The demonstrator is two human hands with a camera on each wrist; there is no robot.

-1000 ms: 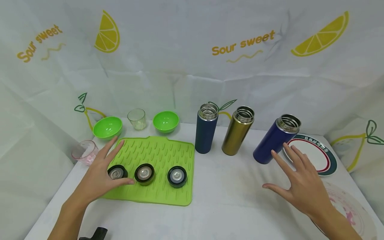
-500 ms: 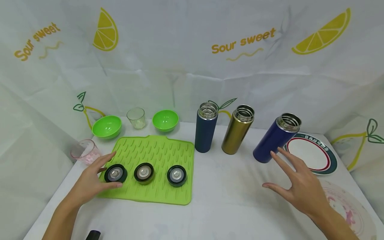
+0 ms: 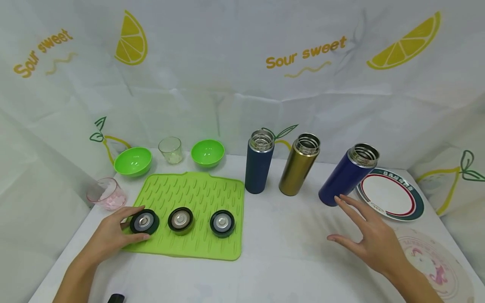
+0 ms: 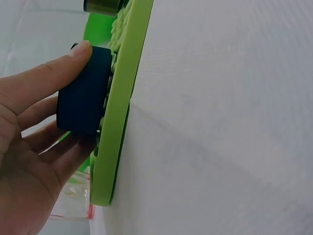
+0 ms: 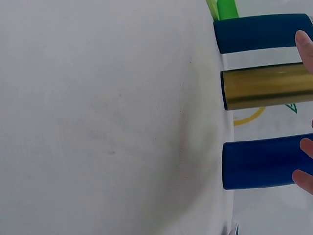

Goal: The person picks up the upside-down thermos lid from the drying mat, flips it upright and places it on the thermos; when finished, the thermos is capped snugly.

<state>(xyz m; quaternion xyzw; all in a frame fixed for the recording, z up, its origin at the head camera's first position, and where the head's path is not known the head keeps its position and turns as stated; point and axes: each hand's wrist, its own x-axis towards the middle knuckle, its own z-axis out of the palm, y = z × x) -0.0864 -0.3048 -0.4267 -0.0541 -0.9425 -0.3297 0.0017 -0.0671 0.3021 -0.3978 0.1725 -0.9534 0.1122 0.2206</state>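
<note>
Three bottle lids lie inner side up on the green mat [image 3: 204,193]. My left hand [image 3: 107,237] grips the leftmost lid [image 3: 144,221], thumb on the near side and fingers on the far side. In the left wrist view this dark blue lid [image 4: 84,93] sits on the mat between thumb and fingers. The middle lid [image 3: 180,221] and right lid [image 3: 222,223] are untouched. My right hand [image 3: 375,242] is spread over the table, in front of the blue bottle [image 3: 342,179], holding nothing. A gold bottle [image 3: 298,168] and a dark navy bottle [image 3: 259,166] stand lidless to its left.
Two green bowls, one [image 3: 133,162] left and one [image 3: 207,153] right, flank a clear glass [image 3: 171,150] at the back. A pink glass [image 3: 110,195] stands left of the mat. A green-rimmed plate [image 3: 414,202] and a pale patterned round plate [image 3: 451,256] lie at the right.
My left hand has come down and back from above the mat to the leftmost lid and taken hold of it. My right hand has shifted slightly, its fingers lower and closer together.
</note>
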